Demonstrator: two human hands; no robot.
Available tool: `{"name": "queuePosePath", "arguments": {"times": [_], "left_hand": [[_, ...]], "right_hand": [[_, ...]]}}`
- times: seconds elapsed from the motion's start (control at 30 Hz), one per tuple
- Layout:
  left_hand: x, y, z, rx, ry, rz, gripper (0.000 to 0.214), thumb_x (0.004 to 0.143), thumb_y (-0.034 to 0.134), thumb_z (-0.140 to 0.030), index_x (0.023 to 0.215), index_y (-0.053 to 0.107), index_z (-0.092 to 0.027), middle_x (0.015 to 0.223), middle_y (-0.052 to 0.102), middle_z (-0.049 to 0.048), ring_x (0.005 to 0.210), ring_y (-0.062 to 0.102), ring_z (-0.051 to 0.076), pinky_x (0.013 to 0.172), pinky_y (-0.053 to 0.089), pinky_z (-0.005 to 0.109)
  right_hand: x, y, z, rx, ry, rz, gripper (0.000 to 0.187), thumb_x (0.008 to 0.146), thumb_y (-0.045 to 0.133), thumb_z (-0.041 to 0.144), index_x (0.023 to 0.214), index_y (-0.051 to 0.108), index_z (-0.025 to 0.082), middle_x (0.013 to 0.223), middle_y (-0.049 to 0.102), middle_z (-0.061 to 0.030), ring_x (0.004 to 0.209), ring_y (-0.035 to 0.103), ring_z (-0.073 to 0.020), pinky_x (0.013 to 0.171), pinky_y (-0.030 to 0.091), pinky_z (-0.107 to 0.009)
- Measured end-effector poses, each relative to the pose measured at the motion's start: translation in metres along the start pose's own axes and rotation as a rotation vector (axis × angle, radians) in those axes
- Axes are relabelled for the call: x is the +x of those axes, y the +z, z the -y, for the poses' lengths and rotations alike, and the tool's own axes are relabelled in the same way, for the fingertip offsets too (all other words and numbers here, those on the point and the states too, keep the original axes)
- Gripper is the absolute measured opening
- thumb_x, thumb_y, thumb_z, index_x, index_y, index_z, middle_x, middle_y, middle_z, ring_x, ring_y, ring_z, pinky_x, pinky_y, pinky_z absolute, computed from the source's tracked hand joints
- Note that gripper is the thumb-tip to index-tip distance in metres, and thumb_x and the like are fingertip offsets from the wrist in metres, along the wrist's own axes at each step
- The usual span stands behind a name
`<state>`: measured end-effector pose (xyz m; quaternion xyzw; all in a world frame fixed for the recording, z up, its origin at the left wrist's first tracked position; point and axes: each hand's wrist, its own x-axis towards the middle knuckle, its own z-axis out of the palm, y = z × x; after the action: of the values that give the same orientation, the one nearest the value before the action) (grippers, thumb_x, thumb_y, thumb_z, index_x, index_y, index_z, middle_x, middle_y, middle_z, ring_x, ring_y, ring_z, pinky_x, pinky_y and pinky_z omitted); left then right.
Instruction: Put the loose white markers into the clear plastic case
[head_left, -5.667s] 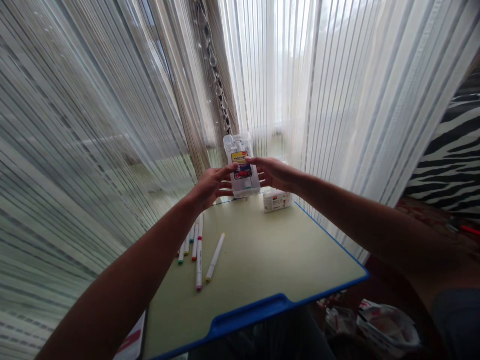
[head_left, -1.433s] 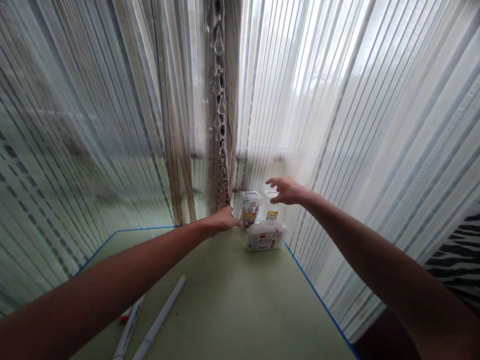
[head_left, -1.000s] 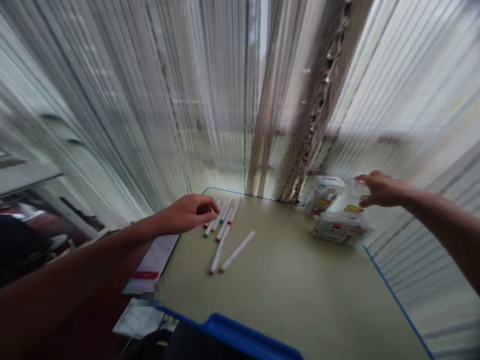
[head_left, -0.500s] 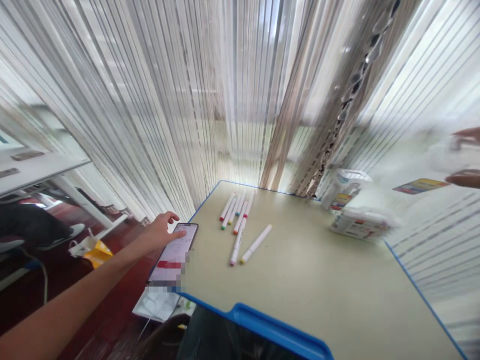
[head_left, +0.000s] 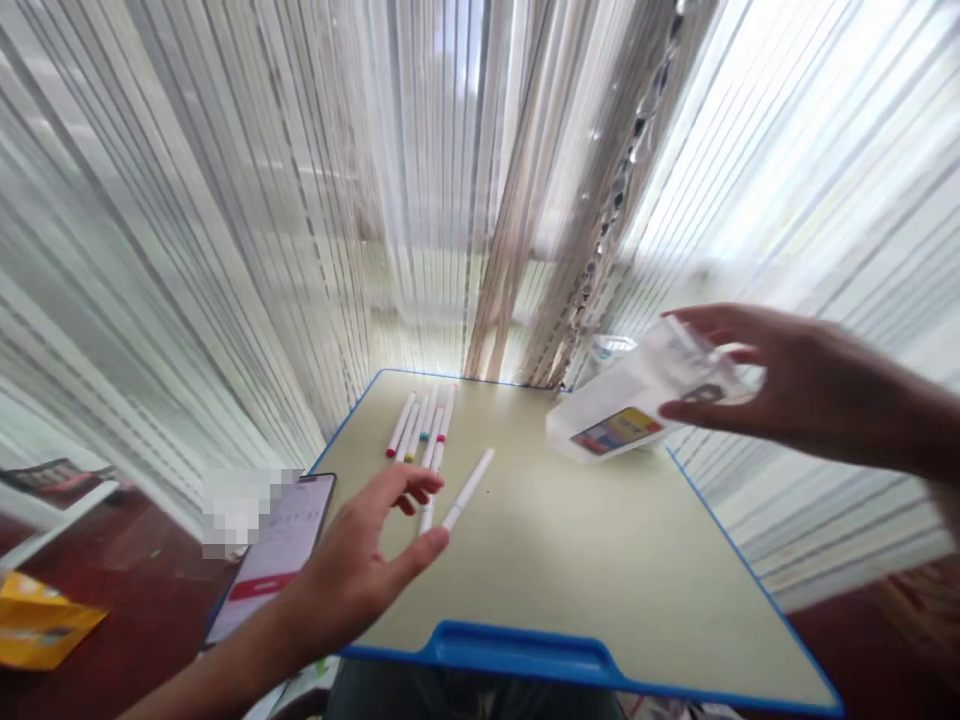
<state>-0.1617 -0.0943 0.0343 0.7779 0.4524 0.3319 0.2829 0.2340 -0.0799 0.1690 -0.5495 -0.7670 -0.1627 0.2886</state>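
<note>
My right hand (head_left: 765, 380) grips a translucent white plastic case (head_left: 611, 405) with a colourful label, holding it tilted above the right side of the table. Several white markers (head_left: 410, 430) with coloured ends lie at the table's back left. Over the near end of these markers hovers my left hand (head_left: 375, 540), thumb and fingers apart with nothing between them. One lone marker (head_left: 471, 488) lies slanted just beyond its fingertips; I cannot tell whether they touch. A phone (head_left: 281, 550) with a lit screen lies at the table's left edge, partly behind my left forearm.
The small table (head_left: 570, 560) has a blue rim with a raised blue ledge (head_left: 525, 650) at its near side. A clear package (head_left: 611, 347) stands at the back right, partly hidden by the case. String curtains (head_left: 420, 200) hang behind. A yellow bag (head_left: 45, 620) lies on the floor.
My left hand has moved right from the phone to over the markers. My right hand has brought the case in from the right edge to above the table. The view has shifted right.
</note>
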Motion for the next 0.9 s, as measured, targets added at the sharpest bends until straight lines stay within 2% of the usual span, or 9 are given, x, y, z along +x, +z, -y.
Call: {"name": "queuePosePath", "arguments": {"times": [0.03,0.1,0.2,0.3,0.4,0.5,0.57,0.73,0.9], "left_hand": [[0.006,0.011,-0.009,-0.024,0.036,0.022,0.042,0.088,0.065,-0.044,0.123,0.060,-0.021,0.119,0.066,0.0107,0.104,0.065,0.025,0.092,0.053,0.039],[0.018,0.029,-0.022,-0.063,0.072,0.025,0.058,0.085,0.069,-0.046,0.134,0.053,-0.021,0.134,0.060,0.0143,0.114,0.062,0.028,0.099,0.051,0.044],[0.034,0.042,-0.031,-0.148,0.075,0.068,0.074,0.080,0.075,-0.049,0.141,0.047,-0.019,0.142,0.055,0.0173,0.121,0.059,0.032,0.103,0.049,0.048],[0.042,0.049,-0.033,-0.275,0.079,0.177,0.073,0.074,0.082,-0.043,0.136,0.051,-0.019,0.130,0.063,0.0141,0.113,0.063,0.030,0.098,0.051,0.045],[0.046,0.058,-0.033,-0.421,0.022,0.297,0.054,0.078,0.078,-0.040,0.123,0.059,-0.018,0.103,0.070,0.0083,0.087,0.067,0.024,0.074,0.056,0.036],[0.050,0.071,-0.033,-0.683,-0.087,0.351,0.055,0.077,0.079,-0.043,0.120,0.056,-0.017,0.100,0.069,0.0075,0.082,0.067,0.022,0.064,0.057,0.032],[0.055,0.083,-0.033,-0.803,-0.174,0.344,0.058,0.074,0.082,-0.042,0.118,0.055,-0.016,0.101,0.070,0.0091,0.082,0.069,0.023,0.062,0.057,0.032],[0.076,0.114,-0.039,-0.882,-0.238,0.191,0.054,0.077,0.081,-0.040,0.115,0.058,-0.010,0.107,0.073,0.0156,0.090,0.071,0.025,0.079,0.059,0.038],[0.095,0.136,-0.051,-0.908,-0.271,0.172,0.053,0.074,0.083,-0.038,0.114,0.061,-0.009,0.103,0.074,0.0147,0.085,0.071,0.023,0.074,0.058,0.033]], "right_hand": [[0.000,0.007,0.019,0.040,-0.074,0.103,0.073,0.068,0.084,0.059,0.128,0.067,0.022,0.106,0.076,-0.0118,0.080,0.073,-0.0250,0.069,0.057,-0.040],[-0.002,0.020,0.045,0.117,-0.166,0.186,0.075,0.069,0.085,0.052,0.132,0.063,0.019,0.112,0.073,-0.0132,0.091,0.073,-0.0275,0.077,0.059,-0.041],[-0.009,0.038,0.067,0.222,-0.193,0.319,0.074,0.072,0.084,0.047,0.137,0.057,0.021,0.121,0.070,-0.0113,0.104,0.070,-0.0276,0.087,0.058,-0.041],[-0.013,0.050,0.078,0.386,-0.171,0.376,0.074,0.071,0.086,0.046,0.136,0.058,0.022,0.122,0.070,-0.0101,0.106,0.069,-0.0273,0.092,0.056,-0.042],[-0.013,0.059,0.080,0.603,-0.106,0.372,0.072,0.071,0.086,0.048,0.132,0.060,0.022,0.119,0.070,-0.0093,0.104,0.070,-0.0262,0.091,0.058,-0.041],[-0.017,0.075,0.074,0.701,-0.037,0.277,0.070,0.073,0.085,0.048,0.134,0.060,0.023,0.120,0.070,-0.0101,0.101,0.071,-0.0253,0.085,0.060,-0.040],[-0.023,0.091,0.069,0.646,-0.018,0.135,0.064,0.078,0.082,0.045,0.135,0.061,0.024,0.126,0.067,-0.0115,0.109,0.069,-0.0267,0.090,0.059,-0.043],[-0.040,0.132,0.054,0.542,0.001,-0.254,0.034,0.089,0.072,0.033,0.122,0.070,0.025,0.131,0.066,-0.0137,0.122,0.063,-0.0281,0.104,0.052,-0.051],[-0.049,0.145,0.040,0.748,0.144,-0.346,0.022,0.091,0.069,0.031,0.113,0.071,0.025,0.128,0.064,-0.0133,0.124,0.061,-0.0266,0.104,0.052,-0.049]]}}
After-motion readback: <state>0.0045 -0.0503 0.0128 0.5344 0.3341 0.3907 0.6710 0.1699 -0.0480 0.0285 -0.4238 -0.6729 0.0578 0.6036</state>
